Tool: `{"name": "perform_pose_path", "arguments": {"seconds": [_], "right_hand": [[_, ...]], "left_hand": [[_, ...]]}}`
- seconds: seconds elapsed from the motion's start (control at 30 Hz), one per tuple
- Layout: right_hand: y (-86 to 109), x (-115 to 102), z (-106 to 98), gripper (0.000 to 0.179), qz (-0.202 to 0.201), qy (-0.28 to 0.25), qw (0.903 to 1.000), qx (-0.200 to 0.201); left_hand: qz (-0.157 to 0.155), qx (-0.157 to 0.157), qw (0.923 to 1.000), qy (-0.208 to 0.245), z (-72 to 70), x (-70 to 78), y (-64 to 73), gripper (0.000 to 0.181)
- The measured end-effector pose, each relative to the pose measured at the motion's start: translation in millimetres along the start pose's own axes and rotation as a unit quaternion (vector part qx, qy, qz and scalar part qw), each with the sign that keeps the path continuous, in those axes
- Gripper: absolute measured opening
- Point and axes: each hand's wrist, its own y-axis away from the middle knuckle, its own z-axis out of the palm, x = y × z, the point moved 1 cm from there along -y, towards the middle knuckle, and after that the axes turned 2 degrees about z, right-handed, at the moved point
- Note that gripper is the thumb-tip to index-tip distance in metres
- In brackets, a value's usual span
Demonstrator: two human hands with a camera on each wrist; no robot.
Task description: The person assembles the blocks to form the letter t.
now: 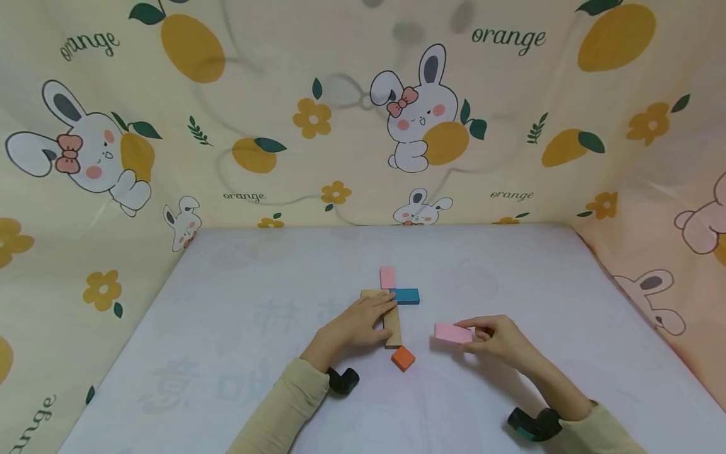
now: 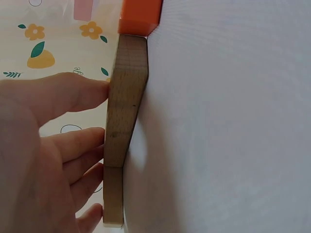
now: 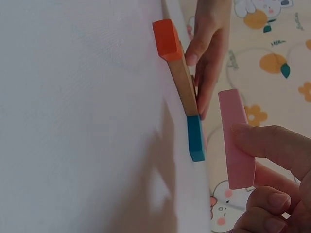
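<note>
My right hand (image 1: 505,340) pinches a pink rectangular block (image 1: 449,333) between thumb and fingers, raised a little off the table, right of the other blocks. My left hand (image 1: 360,320) rests with extended fingers on the plain wooden blocks: a long one (image 1: 392,328) pointing toward me and another (image 1: 368,292) at its far end, partly hidden by the fingers. A blue block (image 1: 407,296) lies to the right of that far end. Beyond it lies a second pink block (image 1: 387,277). At the near end, an orange block (image 1: 403,358) sits turned cornerwise, touching or nearly touching the long block.
The blocks lie on a white-covered table (image 1: 238,277). Cloth (image 1: 340,69) printed with rabbits and oranges rises behind and along both sides. Each wrist carries a black camera mount, such as the one on the right (image 1: 534,424).
</note>
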Motion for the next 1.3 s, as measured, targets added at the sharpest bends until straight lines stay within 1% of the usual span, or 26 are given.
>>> {"name": "perform_pose_path", "arguments": {"seconds": [0.2, 0.5, 0.63, 0.87, 1.07, 1.3], "right_hand": [[-3.2, -1.1, 5.0, 0.039, -0.008, 0.006, 1.0000, 0.000], [-3.9, -4.9, 9.6, 0.038, -0.019, -0.005, 0.9998, -0.006], [-4.4, -5.9, 12.0, 0.038, -0.019, -0.013, 0.9997, -0.012], [-5.1, -6.6, 14.9, 0.038, -0.001, -0.009, 0.9998, -0.017], [-4.4, -6.3, 17.2, 0.038, -0.005, -0.007, 0.9998, -0.020], [-4.4, -3.4, 18.8, 0.039, -0.019, -0.036, 0.9977, -0.054]], "left_hand": [[-0.006, -0.004, 1.0000, -0.001, 1.1, 0.4, -0.1, 0.062], [-0.015, -0.014, 0.9998, 0.002, 0.7, 1.6, 0.0, 0.061], [-0.011, -0.012, 0.9999, -0.005, 0.1, 1.8, 0.2, 0.061], [-0.008, -0.010, 0.9999, 0.000, -0.3, 1.5, -0.5, 0.061], [-0.005, -0.011, 0.9999, 0.000, 0.6, 0.2, -1.1, 0.061], [0.000, -0.009, 1.0000, 0.003, 0.4, -0.1, -2.1, 0.061]]}}
